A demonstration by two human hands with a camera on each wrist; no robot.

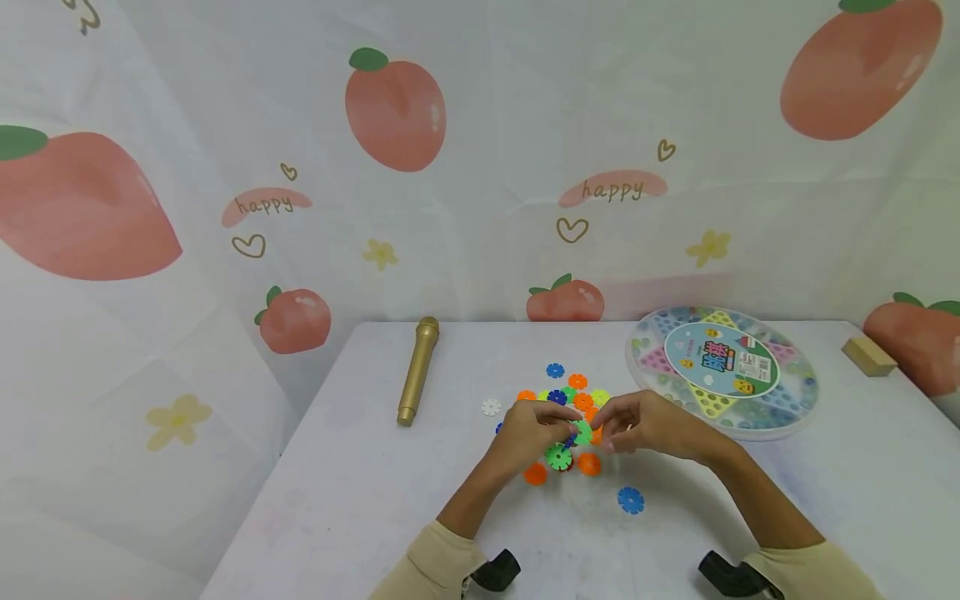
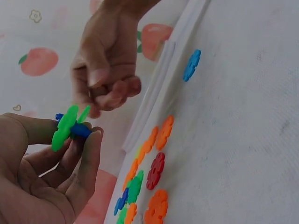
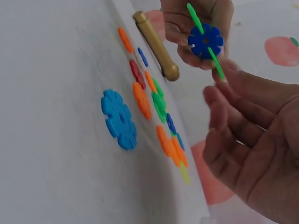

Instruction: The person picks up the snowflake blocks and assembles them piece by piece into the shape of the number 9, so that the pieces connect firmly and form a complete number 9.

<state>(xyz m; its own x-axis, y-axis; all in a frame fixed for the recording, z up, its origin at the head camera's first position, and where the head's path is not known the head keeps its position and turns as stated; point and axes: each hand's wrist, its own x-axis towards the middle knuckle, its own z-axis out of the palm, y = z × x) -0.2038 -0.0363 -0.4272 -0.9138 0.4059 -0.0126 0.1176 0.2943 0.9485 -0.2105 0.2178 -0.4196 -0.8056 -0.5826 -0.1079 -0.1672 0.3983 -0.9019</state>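
Note:
My left hand (image 1: 525, 432) pinches a small joined piece of plastic snowflake discs over the pile. The left wrist view shows a green disc (image 2: 64, 128) slotted with a dark blue disc (image 2: 81, 130), held between thumb and fingertips. From the right wrist, the blue disc (image 3: 205, 42) faces the camera, with green discs edge-on at its top and bottom. My right hand (image 1: 651, 427) hovers just right of the piece, fingers loosely bent and nothing held. Its thumb tip comes close to the lower green disc in the right wrist view.
Loose discs in orange, green, blue, yellow and red lie under the hands. A light blue disc (image 1: 631, 500) lies nearer, a white one (image 1: 491, 407) to the left. Around them are a gold tube (image 1: 418, 371), a round Chinese checkers board (image 1: 652, 392) and a wooden block (image 1: 868, 357).

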